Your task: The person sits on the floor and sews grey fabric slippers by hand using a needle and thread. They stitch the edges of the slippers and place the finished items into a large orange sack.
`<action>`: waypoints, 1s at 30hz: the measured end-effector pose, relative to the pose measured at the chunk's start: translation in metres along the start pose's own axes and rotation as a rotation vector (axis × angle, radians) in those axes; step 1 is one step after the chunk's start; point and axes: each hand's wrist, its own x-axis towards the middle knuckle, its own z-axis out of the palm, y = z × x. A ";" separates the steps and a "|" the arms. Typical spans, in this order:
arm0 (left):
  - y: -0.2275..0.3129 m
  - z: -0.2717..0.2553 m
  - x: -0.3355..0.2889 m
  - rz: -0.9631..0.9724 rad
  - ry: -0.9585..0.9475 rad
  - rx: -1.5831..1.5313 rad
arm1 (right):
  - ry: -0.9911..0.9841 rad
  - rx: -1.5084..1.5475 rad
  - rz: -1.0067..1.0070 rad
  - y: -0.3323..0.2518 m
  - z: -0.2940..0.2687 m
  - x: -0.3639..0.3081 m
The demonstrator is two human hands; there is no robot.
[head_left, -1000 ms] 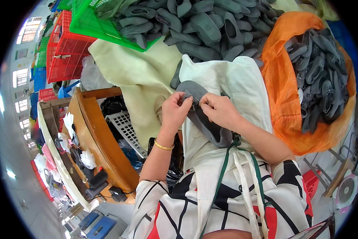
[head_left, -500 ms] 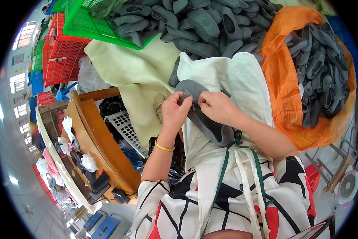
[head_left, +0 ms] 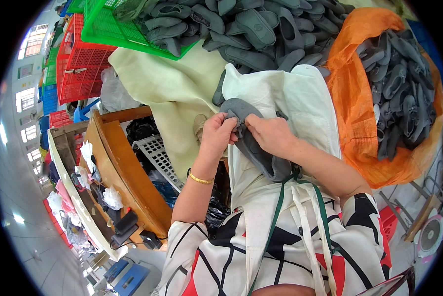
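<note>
your left hand (head_left: 218, 134) and right hand (head_left: 271, 134) meet over your lap, both pinched shut on the top end of a grey insole (head_left: 253, 143); its lower end runs down under your right wrist onto the white apron (head_left: 300, 98). at far left a red crate (head_left: 78, 64) stands on edge. next to it a green crate (head_left: 113, 29) holds grey insoles, which spill into a pile (head_left: 261, 34). at right an orange sack (head_left: 359, 113) lies open, full of more grey insoles.
</note>
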 end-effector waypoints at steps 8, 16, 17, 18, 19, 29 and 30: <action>0.001 0.000 0.000 -0.022 -0.003 -0.015 | -0.073 -0.008 -0.005 0.000 -0.014 0.006; 0.007 -0.012 0.004 -0.134 -0.109 -0.081 | -0.003 0.030 -0.009 -0.003 0.002 0.001; 0.007 -0.013 0.006 -0.148 -0.129 -0.106 | 0.004 0.041 -0.012 -0.003 0.004 0.001; 0.006 -0.015 0.007 -0.156 -0.148 -0.131 | 0.020 0.044 -0.018 -0.003 0.006 0.000; 0.005 -0.016 0.008 -0.158 -0.173 -0.157 | 0.027 0.047 -0.009 -0.004 0.009 0.000; -0.003 -0.018 0.005 -0.118 -0.191 -0.246 | -0.004 0.420 0.217 -0.019 0.000 0.020; -0.004 -0.018 0.004 -0.117 -0.184 -0.246 | -0.058 0.434 0.237 -0.018 -0.006 0.023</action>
